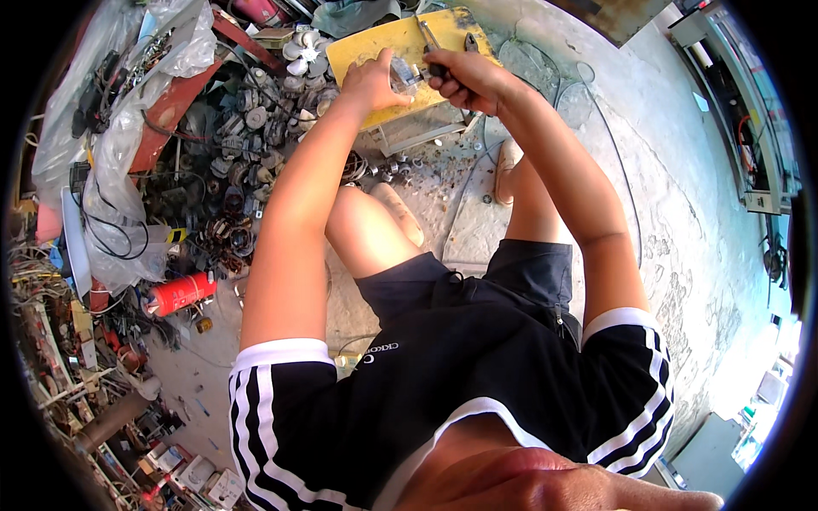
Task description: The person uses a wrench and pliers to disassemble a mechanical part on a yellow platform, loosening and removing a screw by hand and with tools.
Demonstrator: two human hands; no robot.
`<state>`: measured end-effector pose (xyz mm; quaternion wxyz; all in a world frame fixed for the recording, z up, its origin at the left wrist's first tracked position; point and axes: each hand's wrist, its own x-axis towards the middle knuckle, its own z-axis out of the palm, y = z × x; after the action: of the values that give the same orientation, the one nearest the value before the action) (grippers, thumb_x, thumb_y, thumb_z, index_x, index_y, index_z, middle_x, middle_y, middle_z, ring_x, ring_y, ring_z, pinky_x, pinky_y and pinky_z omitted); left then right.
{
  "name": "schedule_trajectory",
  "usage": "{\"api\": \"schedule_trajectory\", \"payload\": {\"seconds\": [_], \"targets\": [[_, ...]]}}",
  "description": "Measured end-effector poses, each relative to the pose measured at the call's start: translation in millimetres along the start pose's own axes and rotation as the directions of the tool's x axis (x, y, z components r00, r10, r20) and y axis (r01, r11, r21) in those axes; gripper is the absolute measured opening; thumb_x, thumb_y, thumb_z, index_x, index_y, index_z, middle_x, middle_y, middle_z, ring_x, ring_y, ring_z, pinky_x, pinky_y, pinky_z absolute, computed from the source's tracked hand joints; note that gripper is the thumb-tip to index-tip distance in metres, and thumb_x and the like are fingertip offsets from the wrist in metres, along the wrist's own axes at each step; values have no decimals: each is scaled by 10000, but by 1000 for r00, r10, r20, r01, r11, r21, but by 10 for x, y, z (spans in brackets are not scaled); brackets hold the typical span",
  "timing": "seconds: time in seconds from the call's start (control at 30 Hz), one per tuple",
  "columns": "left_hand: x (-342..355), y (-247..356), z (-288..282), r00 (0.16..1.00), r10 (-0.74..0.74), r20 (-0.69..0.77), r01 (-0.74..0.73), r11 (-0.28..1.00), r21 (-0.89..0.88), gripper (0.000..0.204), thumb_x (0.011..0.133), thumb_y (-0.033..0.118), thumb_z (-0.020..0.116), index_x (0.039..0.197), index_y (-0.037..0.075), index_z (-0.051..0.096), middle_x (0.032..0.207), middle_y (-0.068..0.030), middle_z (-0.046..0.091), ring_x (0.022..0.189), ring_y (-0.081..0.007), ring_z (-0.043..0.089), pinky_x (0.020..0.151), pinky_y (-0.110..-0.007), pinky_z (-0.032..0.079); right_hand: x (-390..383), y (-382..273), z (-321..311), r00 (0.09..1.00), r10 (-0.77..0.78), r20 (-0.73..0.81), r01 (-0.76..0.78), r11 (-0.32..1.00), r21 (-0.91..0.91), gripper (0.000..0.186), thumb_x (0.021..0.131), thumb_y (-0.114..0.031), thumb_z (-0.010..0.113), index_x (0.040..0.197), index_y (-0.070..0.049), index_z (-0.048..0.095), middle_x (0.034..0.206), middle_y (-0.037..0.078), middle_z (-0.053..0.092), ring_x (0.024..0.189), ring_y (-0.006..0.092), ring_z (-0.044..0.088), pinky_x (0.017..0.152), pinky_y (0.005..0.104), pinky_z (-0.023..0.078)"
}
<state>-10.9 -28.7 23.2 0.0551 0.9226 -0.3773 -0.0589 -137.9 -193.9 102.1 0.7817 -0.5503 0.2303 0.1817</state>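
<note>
A low yellow-topped table (354,53) stands in front of me. My left hand (371,85) curves its thumb and fingers around a small grey metal part (404,75) on the tabletop. To its right, my right hand (470,81) is closed around a black-handled tool (436,68); its working end is by the metal part, too small to identify. Just beyond the right hand, a silver metal hand tool (426,32) lies on the yellow surface. A dark tool (471,41) lies near the table's right edge.
A heap of greasy metal motor parts (247,128) covers the floor left of the table. A white fan-like piece (303,49) sits on it. A red cylinder (181,294) lies nearer me. Cables (601,106) trail on the right floor. Small scraps (439,183) lie between my feet.
</note>
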Motion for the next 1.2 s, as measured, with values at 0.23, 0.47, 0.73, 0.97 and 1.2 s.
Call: {"api": "schedule_trajectory", "payload": {"seconds": [0.23,0.47,0.73,0.97,1.2], "targets": [[-20,18,-40,999,-44,30,43,998,48,993,612,557,812,1369,91,369,1139,-192,668,1095,-361,632,1127,-599,233,-160,848,-232,978,-179,109,207,756,-620,659,986,-201,536,1549,-185,195,871,52,661,666,136,599,596,290,474],[-29,127,-53,995,-101,16,99,992,82,994,604,566,815,1379,127,374,1150,-169,669,1117,-372,623,1114,-708,119,816,1938,-243,708,-703,-58,455,518,-725,740,949,-103,510,1551,-251,106,1182,297,608,948,496,620,788,517,496],[-4,100,-69,991,-113,70,107,991,80,1046,597,549,806,1441,143,340,1226,-154,641,1205,-357,570,1118,-688,120,645,1896,-347,803,-595,-38,424,615,-665,769,950,-149,550,1557,-320,109,1002,221,663,832,346,664,801,439,506],[-20,54,-75,993,-95,70,90,993,73,1056,603,571,797,1443,140,324,1230,-170,639,1191,-368,575,1109,-694,119,-131,865,-260,974,-224,41,225,974,-9,296,979,-296,544,1098,-25,529,720,23,571,525,102,465,470,248,384],[-32,127,-75,995,-91,40,87,991,100,1056,609,586,794,1429,108,331,1222,-190,640,1203,-381,566,1101,-700,108,-154,120,28,996,-29,81,-3,929,369,242,972,-272,541,825,-89,479,667,-25,502,443,31,315,368,176,247]]}}
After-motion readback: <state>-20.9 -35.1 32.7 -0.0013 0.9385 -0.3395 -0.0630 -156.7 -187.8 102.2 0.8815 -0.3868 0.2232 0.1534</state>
